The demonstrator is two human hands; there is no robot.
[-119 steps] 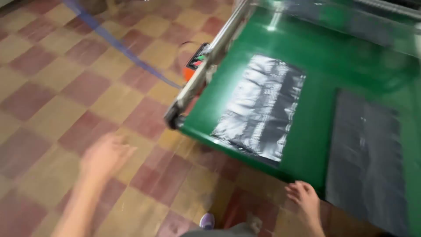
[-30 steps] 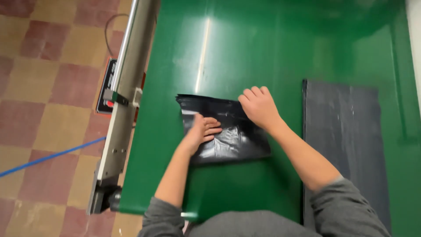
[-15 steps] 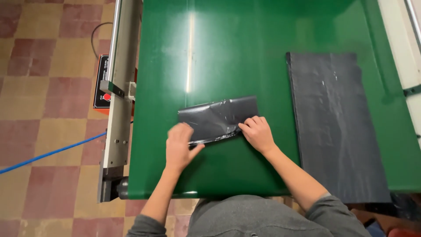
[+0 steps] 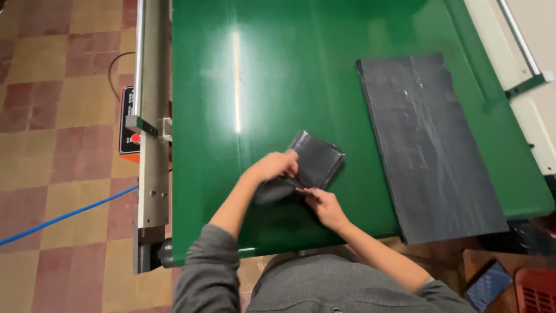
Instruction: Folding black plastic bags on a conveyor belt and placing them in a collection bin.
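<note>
On the green worktop, the folded black plastic bag lies between both hands: left hand pinches its upper-left edge, right hand grips its near edge.

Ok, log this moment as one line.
left hand: gripping folded black bag | right hand: pinching its near edge | flat black bag: untouched, green table

Black plastic bag, folded into a small glossy packet; lies tilted on the green surface, near its front edge.
</note>
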